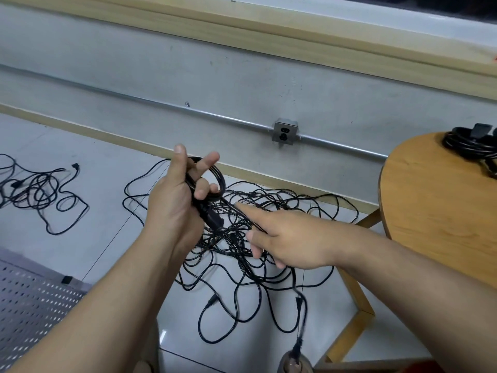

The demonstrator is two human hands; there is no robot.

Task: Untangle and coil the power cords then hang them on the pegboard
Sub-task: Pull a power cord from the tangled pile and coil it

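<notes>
holds the left hand (177, 195) up over the floor (107, 170), palm turned to the right, thumb straight up, forefinger stuck out. curls the other three fingers round a small coil (219, 175) of black cord (234, 208) and round the plug (212, 219) at its end, poking out below the palm. reaches the right hand (290, 238) across from the right, just below and beside the left, back of the hand upward, forefinger straight and pointing toward the coil. bends the lower fingers under, seemingly round a strand of the same cord running out of the coil and beneath the forefinger; cannot tell how firm that hold is. lets a blurred length hang from under the right hand down to a second plug (297, 345) near the bottom of the view.

looks past both hands onto a big tangle (322, 208) of black cords spread on the floor close to its wall edge, partly hidden by hands and forearms. takes in a smaller tangle (40, 189) well apart at the floor's left edge, a grey perforated pegboard (32, 305) flat at the near left corner, a round wooden table (443, 211) on the right with coiled cords (470, 142) by its far edge, and a metal socket box (285, 130) on a pipe (134, 96) along the wall.
</notes>
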